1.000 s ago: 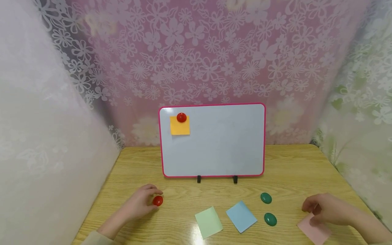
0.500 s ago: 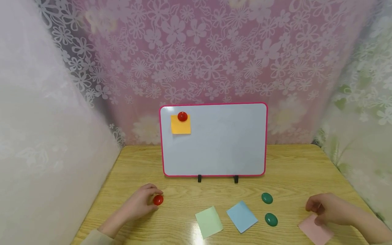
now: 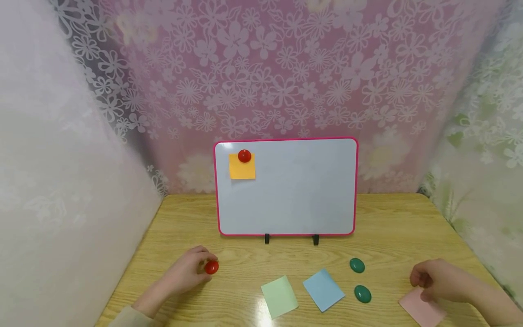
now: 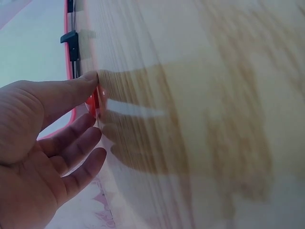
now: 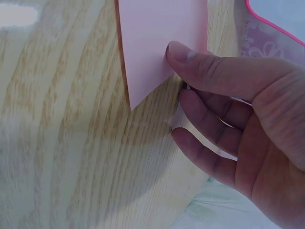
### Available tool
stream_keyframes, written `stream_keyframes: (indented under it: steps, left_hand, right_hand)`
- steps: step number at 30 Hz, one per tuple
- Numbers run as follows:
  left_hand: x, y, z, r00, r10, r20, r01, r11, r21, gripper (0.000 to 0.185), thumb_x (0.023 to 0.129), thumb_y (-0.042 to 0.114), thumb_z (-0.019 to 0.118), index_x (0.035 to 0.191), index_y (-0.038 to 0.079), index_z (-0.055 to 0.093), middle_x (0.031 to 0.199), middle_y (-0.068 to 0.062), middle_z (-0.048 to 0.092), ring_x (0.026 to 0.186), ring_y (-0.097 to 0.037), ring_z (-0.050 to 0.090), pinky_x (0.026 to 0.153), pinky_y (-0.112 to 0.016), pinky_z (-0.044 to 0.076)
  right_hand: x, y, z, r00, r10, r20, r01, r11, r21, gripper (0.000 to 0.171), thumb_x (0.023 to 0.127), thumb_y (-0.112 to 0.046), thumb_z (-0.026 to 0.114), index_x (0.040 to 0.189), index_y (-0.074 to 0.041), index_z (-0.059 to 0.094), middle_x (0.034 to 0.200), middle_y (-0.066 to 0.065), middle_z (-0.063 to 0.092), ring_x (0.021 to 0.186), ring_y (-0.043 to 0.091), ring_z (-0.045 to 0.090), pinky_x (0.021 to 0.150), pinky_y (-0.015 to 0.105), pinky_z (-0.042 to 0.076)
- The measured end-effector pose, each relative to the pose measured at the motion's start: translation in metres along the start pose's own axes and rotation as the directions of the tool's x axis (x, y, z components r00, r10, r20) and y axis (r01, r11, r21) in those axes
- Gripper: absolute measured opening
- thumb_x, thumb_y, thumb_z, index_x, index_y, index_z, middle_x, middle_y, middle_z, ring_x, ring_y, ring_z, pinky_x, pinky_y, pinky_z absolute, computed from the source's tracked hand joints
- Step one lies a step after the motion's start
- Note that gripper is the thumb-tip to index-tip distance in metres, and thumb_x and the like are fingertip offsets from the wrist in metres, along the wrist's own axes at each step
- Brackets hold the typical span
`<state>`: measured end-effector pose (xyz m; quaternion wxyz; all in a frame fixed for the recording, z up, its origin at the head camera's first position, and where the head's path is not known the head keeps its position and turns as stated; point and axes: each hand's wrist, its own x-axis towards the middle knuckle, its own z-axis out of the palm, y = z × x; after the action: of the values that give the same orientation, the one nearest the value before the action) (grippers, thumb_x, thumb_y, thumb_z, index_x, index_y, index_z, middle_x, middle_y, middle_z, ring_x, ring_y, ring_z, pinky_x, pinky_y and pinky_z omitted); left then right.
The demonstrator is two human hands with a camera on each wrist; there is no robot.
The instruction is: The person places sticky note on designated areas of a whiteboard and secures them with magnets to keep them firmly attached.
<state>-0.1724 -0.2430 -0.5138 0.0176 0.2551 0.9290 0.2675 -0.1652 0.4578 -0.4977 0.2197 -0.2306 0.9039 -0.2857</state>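
Observation:
My left hand (image 3: 185, 274) pinches a round red magnet (image 3: 211, 267) at the left of the wooden table, thumb and index finger at its sides. In the left wrist view the red magnet (image 4: 90, 101) shows partly between thumb and fingertips, low on the table. At the right front, my right hand (image 3: 443, 280) pinches the edge of a pink sticky note (image 3: 421, 310). The right wrist view has the thumb on top of the pink sticky note (image 5: 152, 43) and the other fingers curled beyond its edge, the index finger mostly hidden.
A pink-framed whiteboard (image 3: 286, 195) stands at the back on black feet (image 3: 267, 238), an orange sticky note (image 3: 242, 169) under a red magnet (image 3: 244, 156) on it. Green (image 3: 279, 297) and blue sticky notes (image 3: 323, 290) lie in front, beside two green magnets (image 3: 362, 294). Floral curtains surround the table.
My right hand has shifted slightly right, its thumb moving from over the pink sticky note toward the note's edge. My left hand stays at the red magnet. The head view shifts slightly.

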Motion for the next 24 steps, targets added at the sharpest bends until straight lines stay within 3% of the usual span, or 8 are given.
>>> stream_keyframes:
  steps: [6,12,24]
  left_hand:
    - [0.001,0.0012,-0.0023,1.0,0.018,0.003,-0.018,1.0,-0.008,0.034,0.082,0.002,0.091,0.113,0.009,0.079,0.107,0.004,0.065,0.087,-0.013,0.057,0.075,-0.028,0.054]
    - [0.0026,0.0013,-0.0013,1.0,0.011,0.005,-0.011,1.0,0.026,0.034,0.081,0.002,0.091,0.113,0.008,0.08,0.106,0.005,0.066,0.088,-0.013,0.057,0.076,-0.029,0.054]
    - [0.0047,-0.002,0.003,0.999,0.037,0.0,-0.036,0.999,0.031,0.03,0.083,0.006,0.092,0.111,0.008,0.081,0.103,0.004,0.064,0.086,-0.01,0.055,0.075,-0.028,0.053]
  right_hand:
    - [0.001,-0.0003,0.0001,1.0,-0.005,0.0,0.005,1.0,0.006,0.024,0.081,-0.001,0.084,0.094,-0.013,0.067,0.086,-0.012,0.062,0.075,0.0,0.051,0.061,0.027,0.046]
    - [0.0041,-0.0013,-0.0018,0.998,-0.056,-0.011,0.056,0.998,-0.024,0.027,0.077,0.003,0.083,0.088,-0.015,0.066,0.08,-0.015,0.059,0.072,-0.001,0.05,0.059,0.025,0.043]
    - [0.0018,0.0002,0.0024,0.996,-0.081,-0.041,0.079,0.995,-0.057,0.032,0.068,0.007,0.082,0.081,-0.016,0.064,0.076,-0.017,0.056,0.07,-0.003,0.049,0.057,0.024,0.041]
